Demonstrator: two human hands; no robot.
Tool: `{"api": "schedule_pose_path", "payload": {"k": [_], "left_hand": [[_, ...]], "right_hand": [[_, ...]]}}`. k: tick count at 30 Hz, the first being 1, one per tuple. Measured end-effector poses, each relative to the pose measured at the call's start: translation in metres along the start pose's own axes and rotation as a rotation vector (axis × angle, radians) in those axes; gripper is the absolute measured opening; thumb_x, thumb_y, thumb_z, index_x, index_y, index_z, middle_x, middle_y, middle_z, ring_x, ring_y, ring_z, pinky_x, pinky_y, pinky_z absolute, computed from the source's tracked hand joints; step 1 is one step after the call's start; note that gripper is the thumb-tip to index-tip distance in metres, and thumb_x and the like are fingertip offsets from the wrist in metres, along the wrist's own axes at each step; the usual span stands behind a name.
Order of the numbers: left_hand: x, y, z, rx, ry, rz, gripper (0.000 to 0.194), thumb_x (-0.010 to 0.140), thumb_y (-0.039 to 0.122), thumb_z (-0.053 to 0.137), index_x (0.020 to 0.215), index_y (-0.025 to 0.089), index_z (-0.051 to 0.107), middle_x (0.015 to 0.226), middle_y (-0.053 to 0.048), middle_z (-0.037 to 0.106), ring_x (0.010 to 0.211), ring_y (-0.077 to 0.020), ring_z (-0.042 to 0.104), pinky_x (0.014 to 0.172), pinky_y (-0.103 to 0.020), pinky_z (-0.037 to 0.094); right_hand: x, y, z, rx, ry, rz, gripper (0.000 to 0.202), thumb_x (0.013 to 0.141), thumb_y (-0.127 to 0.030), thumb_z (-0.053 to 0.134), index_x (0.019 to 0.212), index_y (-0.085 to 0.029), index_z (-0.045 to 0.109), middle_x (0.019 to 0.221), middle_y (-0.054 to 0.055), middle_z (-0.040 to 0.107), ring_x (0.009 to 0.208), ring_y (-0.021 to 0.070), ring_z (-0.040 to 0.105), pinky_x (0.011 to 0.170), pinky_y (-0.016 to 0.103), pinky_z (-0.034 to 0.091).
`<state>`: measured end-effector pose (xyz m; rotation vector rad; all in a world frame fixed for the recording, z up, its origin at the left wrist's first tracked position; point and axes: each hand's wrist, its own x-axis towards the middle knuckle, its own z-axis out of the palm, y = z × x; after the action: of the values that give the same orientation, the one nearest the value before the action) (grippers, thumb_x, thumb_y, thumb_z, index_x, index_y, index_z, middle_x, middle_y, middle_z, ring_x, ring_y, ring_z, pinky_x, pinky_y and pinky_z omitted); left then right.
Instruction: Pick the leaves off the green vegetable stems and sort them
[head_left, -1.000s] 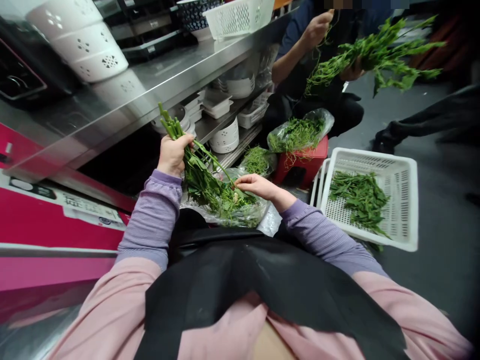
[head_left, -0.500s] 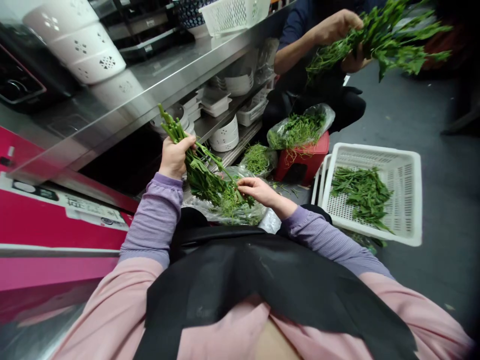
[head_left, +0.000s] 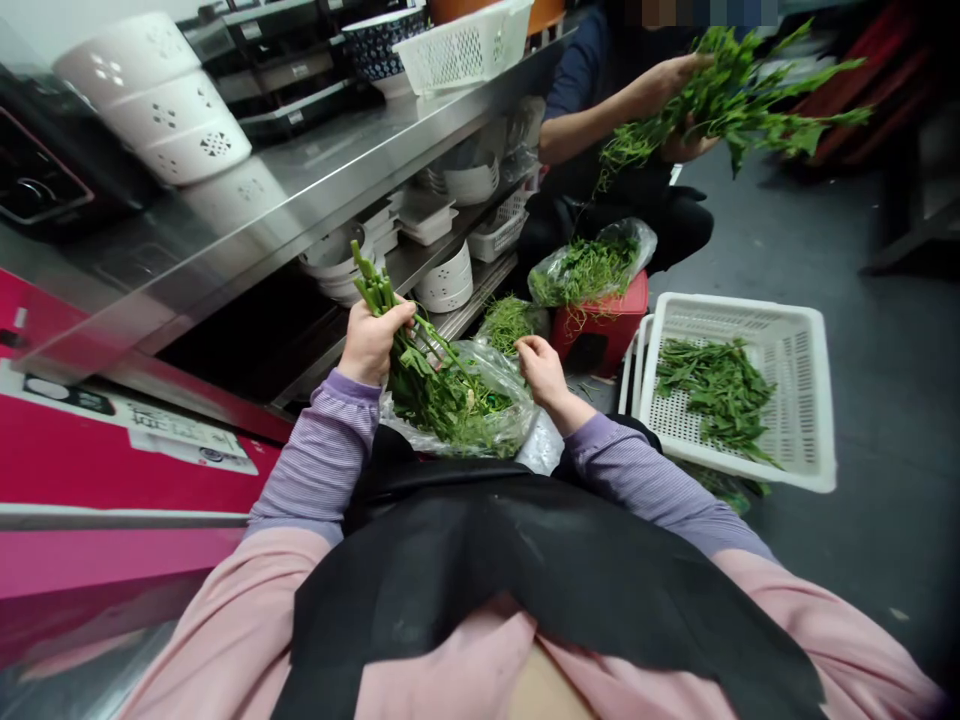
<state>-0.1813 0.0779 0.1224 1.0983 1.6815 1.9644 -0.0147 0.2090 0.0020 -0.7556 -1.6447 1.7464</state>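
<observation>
My left hand (head_left: pixel 372 338) is wrapped round a bunch of leafy green stems (head_left: pixel 420 385), cut ends pointing up and leaves hanging down. Below the bunch lies an open clear plastic bag (head_left: pixel 517 405) with more greens in it. Off to the right of the bunch, my right hand (head_left: pixel 544 370) has its thumb and fingertips pinched together; whatever is between them, if anything, is too small to make out. A second bag of thin green tendrils (head_left: pixel 508 322) sits just beyond that hand.
A white plastic basket (head_left: pixel 814 400) with picked leaves stands at right. A bag of greens (head_left: pixel 592 268) rests on a red stool (head_left: pixel 619 325). Across from me, a co-worker's hands (head_left: pixel 675 85) hold another bunch. A steel counter (head_left: pixel 322 165) with shelves of white bowls (head_left: pixel 446 280) runs along the left.
My right hand has moved away from the bunch, up and to the right. My left hand still grips the stems, now slightly lower and further right in view.
</observation>
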Motion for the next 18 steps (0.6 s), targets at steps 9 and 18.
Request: {"api": "schedule_pose_path", "payload": {"k": [9,18], "left_hand": [[0.000,-0.014,0.007,0.027,0.001,-0.084,0.014,0.059,0.020,0.066,0.057,0.013,0.055,0.049,0.002,0.052,0.042,-0.0072,0.047,0.044,-0.020,0.039],[-0.008,-0.029,0.009,0.040,0.063,-0.069,0.011,0.060,0.019,0.064,0.056,0.013,0.055,0.050,0.003,0.052,0.044,-0.0068,0.047,0.045,-0.019,0.040]], "right_hand": [[-0.017,-0.021,0.037,-0.599,-0.202,-0.554,0.015,0.079,-0.028,0.049,0.081,-0.017,0.058,0.073,0.003,0.052,0.069,0.0135,0.047,0.067,0.026,0.036],[-0.020,-0.004,0.038,-0.421,-0.066,-0.513,0.022,0.083,-0.030,0.036,0.064,-0.020,0.043,0.065,0.002,0.046,0.065,0.0142,0.043,0.063,0.028,0.037]]}}
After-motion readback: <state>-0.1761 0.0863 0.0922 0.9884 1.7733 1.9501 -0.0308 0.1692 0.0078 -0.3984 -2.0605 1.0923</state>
